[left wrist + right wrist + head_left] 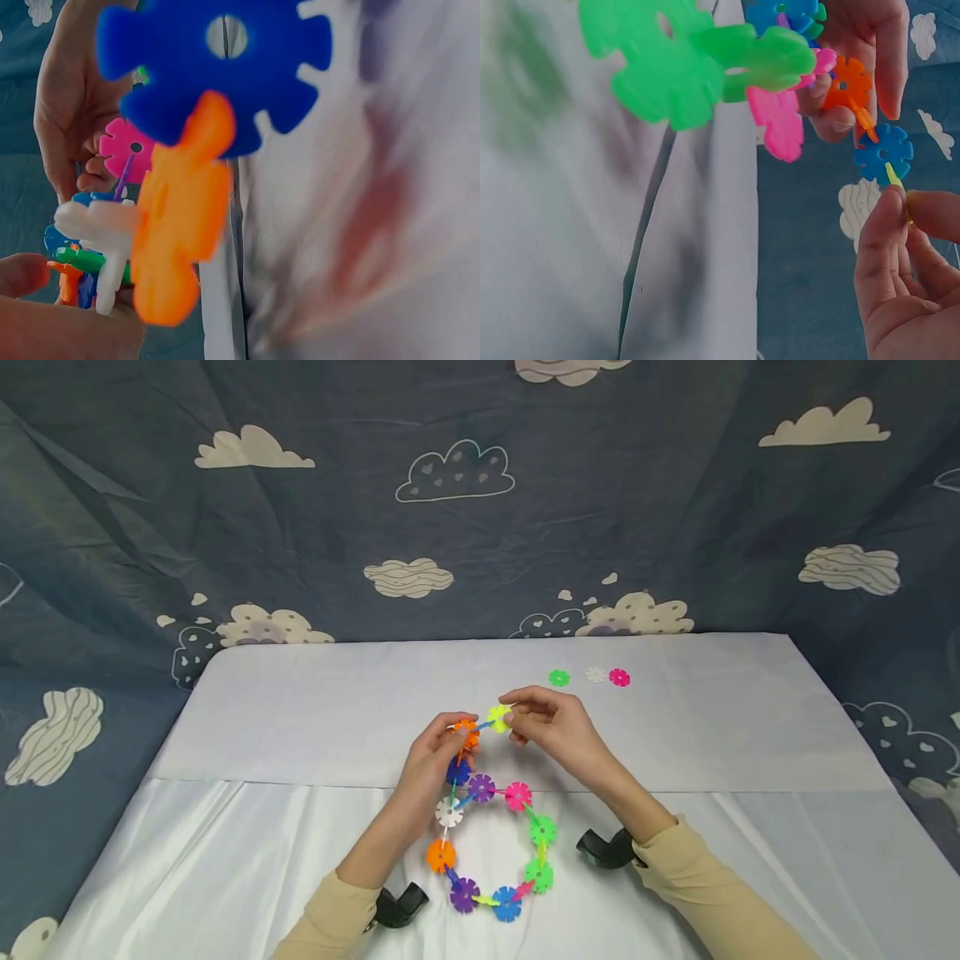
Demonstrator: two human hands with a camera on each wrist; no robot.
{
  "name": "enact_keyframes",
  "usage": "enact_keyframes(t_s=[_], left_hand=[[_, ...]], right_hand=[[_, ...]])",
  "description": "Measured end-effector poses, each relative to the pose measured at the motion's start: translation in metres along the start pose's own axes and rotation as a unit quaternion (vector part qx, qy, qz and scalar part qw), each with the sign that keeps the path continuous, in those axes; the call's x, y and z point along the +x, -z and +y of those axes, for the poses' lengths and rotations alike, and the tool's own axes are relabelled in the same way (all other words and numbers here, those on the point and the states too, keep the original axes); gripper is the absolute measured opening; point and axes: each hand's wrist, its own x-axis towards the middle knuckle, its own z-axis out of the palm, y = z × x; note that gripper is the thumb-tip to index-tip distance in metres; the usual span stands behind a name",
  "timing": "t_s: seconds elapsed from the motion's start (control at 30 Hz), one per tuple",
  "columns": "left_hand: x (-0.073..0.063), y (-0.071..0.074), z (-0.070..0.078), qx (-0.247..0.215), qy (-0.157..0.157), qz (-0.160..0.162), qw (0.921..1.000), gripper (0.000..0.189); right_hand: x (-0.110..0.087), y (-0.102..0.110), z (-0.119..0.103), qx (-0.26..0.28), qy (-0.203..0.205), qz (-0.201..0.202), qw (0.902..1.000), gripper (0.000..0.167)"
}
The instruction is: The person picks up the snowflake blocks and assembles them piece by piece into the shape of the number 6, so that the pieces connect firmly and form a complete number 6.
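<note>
In the head view, my left hand (423,764) pinches an orange snowflake disc (467,734), a flat notched plastic piece. My right hand (558,727) pinches a yellow snowflake disc (498,718) between thumb and finger. A blue disc (482,726), seen edge-on, links these two. From the orange disc a short chain runs down through a dark blue disc (458,772) to a white disc (449,812). That white disc belongs to a ring of linked discs, including a pink disc (518,796) and an orange disc (441,857), hanging below my hands.
Three loose discs, green (558,678), white (596,675) and pink (619,677), lie toward the back of the white-covered table (750,718). A dark curtain (465,543) with cloud prints hangs behind. Black wrist mounts sit at both sleeves.
</note>
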Motion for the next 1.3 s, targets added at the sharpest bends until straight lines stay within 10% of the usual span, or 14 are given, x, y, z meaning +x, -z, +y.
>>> enact_keyframes(t_s=[0.43,0.73,1.3], left_hand=[[0.031,0.000,0.001,-0.085,0.128,-0.083,0.9846,0.019],[0.039,0.006,-0.005,-0.099,0.144,-0.083,0.9812,0.012],[0.045,0.017,-0.002,-0.113,0.173,-0.133,0.9694,0.023]], right_hand=[[-0.003,0.005,0.009,-0.016,-0.008,-0.019,0.9997,0.020],[-0.002,0.035,0.027,-0.089,-0.026,0.014,0.9956,0.024],[0.041,0.111,0.055,-0.305,-0.085,0.059,0.9466,0.030]])
